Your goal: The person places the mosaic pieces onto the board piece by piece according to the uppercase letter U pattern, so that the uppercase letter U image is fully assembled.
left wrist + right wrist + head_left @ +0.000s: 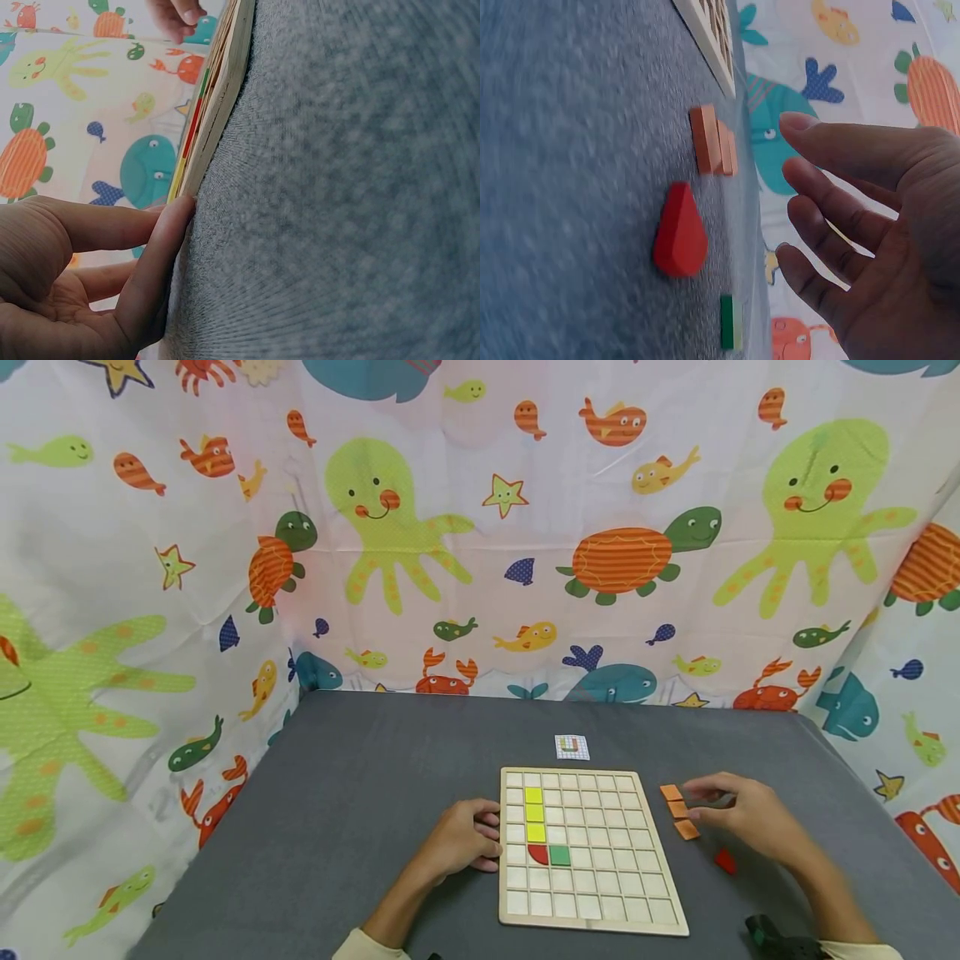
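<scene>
My left hand rests its fingers against the left edge of a wooden grid board. In the left wrist view, the fingertips touch the board's side. On the board are three yellow squares in a column, a red quarter-circle piece below them and a green square beside that. My right hand hovers by three orange squares lying right of the board. Its fingers are loosely bent and apart, with nothing between them. A loose red piece lies near the orange squares.
A small card with a coloured pattern on a grid lies behind the board. A green piece shows in the right wrist view. Below my right forearm is a black device. A printed sea-animal curtain borders the grey table.
</scene>
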Demonstrator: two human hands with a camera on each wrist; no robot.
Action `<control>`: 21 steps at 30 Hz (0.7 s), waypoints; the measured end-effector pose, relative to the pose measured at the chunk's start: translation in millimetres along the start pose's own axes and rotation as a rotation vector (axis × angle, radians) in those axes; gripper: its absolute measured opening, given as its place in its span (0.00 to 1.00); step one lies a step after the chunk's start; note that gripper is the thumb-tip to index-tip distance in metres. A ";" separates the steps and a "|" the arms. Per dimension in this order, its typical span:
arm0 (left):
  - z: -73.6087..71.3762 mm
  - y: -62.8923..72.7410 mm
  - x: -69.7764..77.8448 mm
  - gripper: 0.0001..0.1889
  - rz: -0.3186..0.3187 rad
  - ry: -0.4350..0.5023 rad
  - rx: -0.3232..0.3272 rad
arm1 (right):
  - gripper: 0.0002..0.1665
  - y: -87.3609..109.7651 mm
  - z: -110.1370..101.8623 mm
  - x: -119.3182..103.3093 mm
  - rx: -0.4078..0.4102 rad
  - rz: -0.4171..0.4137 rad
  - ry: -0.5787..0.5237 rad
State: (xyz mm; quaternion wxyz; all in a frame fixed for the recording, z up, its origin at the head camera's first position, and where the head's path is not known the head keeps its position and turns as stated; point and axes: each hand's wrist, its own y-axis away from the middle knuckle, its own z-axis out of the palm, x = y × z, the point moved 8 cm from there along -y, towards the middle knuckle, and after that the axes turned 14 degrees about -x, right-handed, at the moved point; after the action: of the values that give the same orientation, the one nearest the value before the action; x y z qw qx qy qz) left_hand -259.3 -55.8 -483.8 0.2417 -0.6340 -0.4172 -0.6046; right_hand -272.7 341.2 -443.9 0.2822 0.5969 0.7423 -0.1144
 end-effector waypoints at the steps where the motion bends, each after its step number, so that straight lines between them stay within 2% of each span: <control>1: 0.0 0.2 0.0 0.33 -0.001 0.000 0.001 | 0.26 0.9 -1.4 2.9 0.001 0.005 0.000; 8: 0.3 0.4 -0.1 0.33 -0.003 0.000 0.002 | 0.30 7.6 -13.9 26.7 0.006 0.054 0.021; 14: 0.5 0.5 -1.0 0.33 0.001 0.003 0.001 | 0.32 11.8 -20.0 50.0 -0.039 0.119 0.012; 21: 0.1 0.1 -0.8 0.32 0.004 0.005 0.002 | 0.33 14.6 -21.2 65.1 -0.095 0.140 -0.007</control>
State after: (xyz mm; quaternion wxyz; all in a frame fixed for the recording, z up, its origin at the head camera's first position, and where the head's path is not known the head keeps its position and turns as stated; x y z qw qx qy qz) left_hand -259.1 -55.9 -484.5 0.2445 -0.6331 -0.4159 -0.6054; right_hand -273.2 409.3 -460.3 0.3199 0.6327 0.7026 -0.0611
